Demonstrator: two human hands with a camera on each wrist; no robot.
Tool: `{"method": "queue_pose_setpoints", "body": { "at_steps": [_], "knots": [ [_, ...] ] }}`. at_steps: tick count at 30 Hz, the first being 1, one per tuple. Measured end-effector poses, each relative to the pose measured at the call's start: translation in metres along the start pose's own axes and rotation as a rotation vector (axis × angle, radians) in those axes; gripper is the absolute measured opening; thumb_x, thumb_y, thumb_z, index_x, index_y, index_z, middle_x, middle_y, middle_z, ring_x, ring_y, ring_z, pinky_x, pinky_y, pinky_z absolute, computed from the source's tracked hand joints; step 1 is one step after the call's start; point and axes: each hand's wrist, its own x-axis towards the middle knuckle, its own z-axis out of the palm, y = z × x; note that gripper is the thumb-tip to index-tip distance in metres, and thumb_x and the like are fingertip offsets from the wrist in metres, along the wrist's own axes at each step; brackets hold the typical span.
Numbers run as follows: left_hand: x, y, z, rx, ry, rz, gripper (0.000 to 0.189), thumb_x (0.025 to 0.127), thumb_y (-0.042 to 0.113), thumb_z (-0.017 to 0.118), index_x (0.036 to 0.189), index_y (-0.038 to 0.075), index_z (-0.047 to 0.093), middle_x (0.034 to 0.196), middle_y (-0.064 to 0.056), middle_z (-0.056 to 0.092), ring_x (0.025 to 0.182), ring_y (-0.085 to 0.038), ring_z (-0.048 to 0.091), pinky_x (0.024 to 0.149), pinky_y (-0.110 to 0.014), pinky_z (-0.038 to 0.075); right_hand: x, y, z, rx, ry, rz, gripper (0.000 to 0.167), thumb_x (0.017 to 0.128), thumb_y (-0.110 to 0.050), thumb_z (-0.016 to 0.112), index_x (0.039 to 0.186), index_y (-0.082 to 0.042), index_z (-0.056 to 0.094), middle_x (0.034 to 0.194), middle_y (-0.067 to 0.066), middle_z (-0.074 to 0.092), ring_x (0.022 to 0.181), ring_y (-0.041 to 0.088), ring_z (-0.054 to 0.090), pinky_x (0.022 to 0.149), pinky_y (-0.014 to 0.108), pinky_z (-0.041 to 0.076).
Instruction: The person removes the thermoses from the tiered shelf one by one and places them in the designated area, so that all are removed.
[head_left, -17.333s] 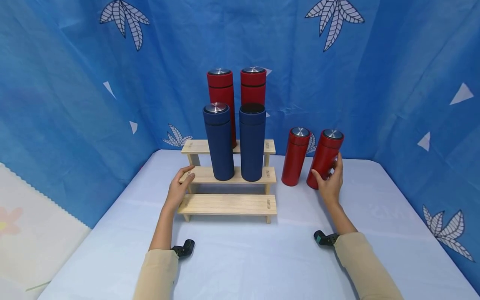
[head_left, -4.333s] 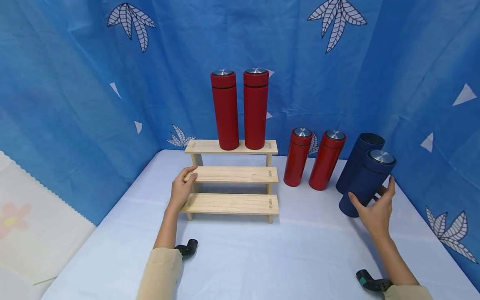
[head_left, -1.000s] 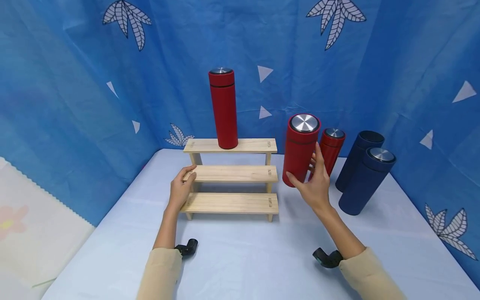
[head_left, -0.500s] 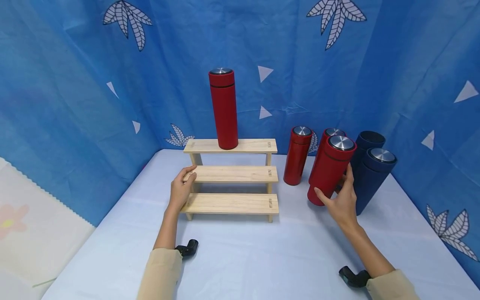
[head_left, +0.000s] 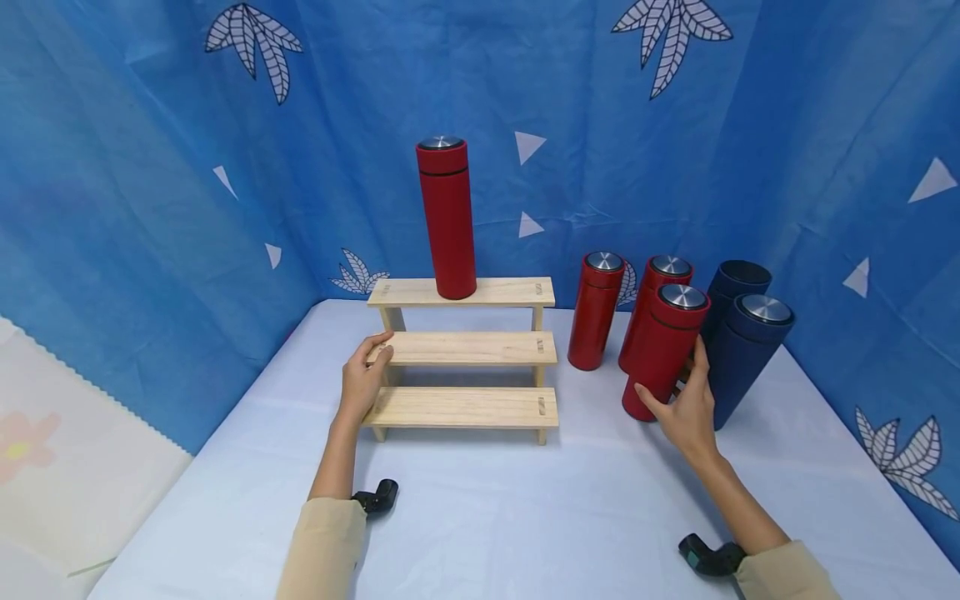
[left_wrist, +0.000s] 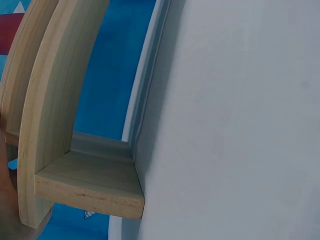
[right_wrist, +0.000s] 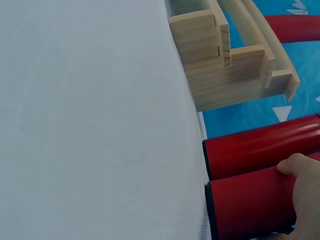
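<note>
My right hand (head_left: 686,417) grips a tall red thermos (head_left: 667,350), thumb on its left side and fingers behind. It stands slightly tilted in this view, its base at the tabletop, overlapping a shorter red thermos (head_left: 640,333). In the right wrist view, the thumb lies across the held bottle (right_wrist: 250,202). My left hand (head_left: 362,379) holds the left end of a three-step wooden display shelf (head_left: 465,348), thumb and forefinger over its middle step. Another tall red thermos (head_left: 450,221) stands on the top step. The lower two steps bear nothing.
A second shorter red thermos (head_left: 595,317) stands right of the shelf. Two blue thermoses stand beside my right hand: a silver-topped one (head_left: 750,354) in front, a black-topped one (head_left: 738,287) behind. A blue curtain (head_left: 585,125) hangs behind the white table (head_left: 480,517).
Both blue thermoses went from the middle step to the table on the right. One tall red thermos left the top step; my right hand has carried it rightward and lowered it. My left hand stays put.
</note>
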Motion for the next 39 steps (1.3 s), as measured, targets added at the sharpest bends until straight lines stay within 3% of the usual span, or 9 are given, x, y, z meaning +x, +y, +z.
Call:
{"method": "queue_pose_setpoints", "body": {
  "at_steps": [4,19,24,30,35,39],
  "knots": [
    [0.000,0.000,0.000,-0.003,0.002,0.007,0.039,0.092,0.043,0.052,0.125,0.021,0.058,0.132,0.001,0.051,0.117,-0.022,0.049,0.086,-0.044,0.043,0.000,0.004,0.000,-0.002,0.002,0.001,0.113,0.069,0.000,0.078,0.148,-0.032,0.004,0.139,0.015,0.034,0.117,0.036,0.043,0.083,0.060,0.042],
    [0.000,0.001,-0.001,0.007,0.011,0.004,0.038,0.092,0.044,0.051,0.125,0.026,0.058,0.132,0.003,0.051,0.112,-0.020,0.051,0.081,-0.041,0.044,0.002,0.009,0.004,0.009,-0.006,-0.020,0.113,0.071,0.000,0.077,0.148,-0.031,0.001,0.140,0.017,0.031,0.118,0.038,0.041,0.083,0.061,0.041],
    [0.000,0.000,0.000,0.003,0.006,0.007,0.039,0.093,0.044,0.051,0.125,0.023,0.058,0.132,0.003,0.051,0.111,-0.019,0.051,0.080,-0.040,0.044,0.000,0.004,0.001,-0.002,0.017,-0.038,0.110,0.072,0.001,0.076,0.148,-0.028,0.002,0.142,0.014,0.029,0.122,0.033,0.038,0.089,0.056,0.040],
    [-0.002,0.001,0.002,0.007,-0.005,0.007,0.040,0.093,0.043,0.051,0.126,0.021,0.057,0.133,0.002,0.050,0.108,-0.020,0.052,0.078,-0.039,0.044,0.002,-0.014,-0.004,-0.013,0.159,-0.184,0.091,0.074,0.004,0.068,0.146,-0.014,0.015,0.145,0.009,0.027,0.130,0.022,0.029,0.102,0.035,0.034],
    [0.000,0.001,0.001,0.005,0.000,0.004,0.040,0.092,0.044,0.051,0.126,0.023,0.057,0.132,0.003,0.051,0.108,-0.020,0.052,0.078,-0.040,0.044,0.005,-0.042,0.002,0.021,0.294,-0.345,0.069,0.072,0.002,0.061,0.133,0.000,0.029,0.141,0.016,0.032,0.129,0.028,0.027,0.101,0.042,0.034],
    [0.000,0.001,0.000,0.005,0.000,0.013,0.039,0.093,0.044,0.051,0.125,0.023,0.058,0.132,0.003,0.051,0.113,-0.020,0.050,0.081,-0.041,0.044,0.002,-0.064,0.020,0.079,0.322,-0.490,0.053,0.072,-0.003,0.060,0.120,0.006,0.038,0.129,0.024,0.043,0.121,0.037,0.037,0.097,0.038,0.039]
  ]
}}
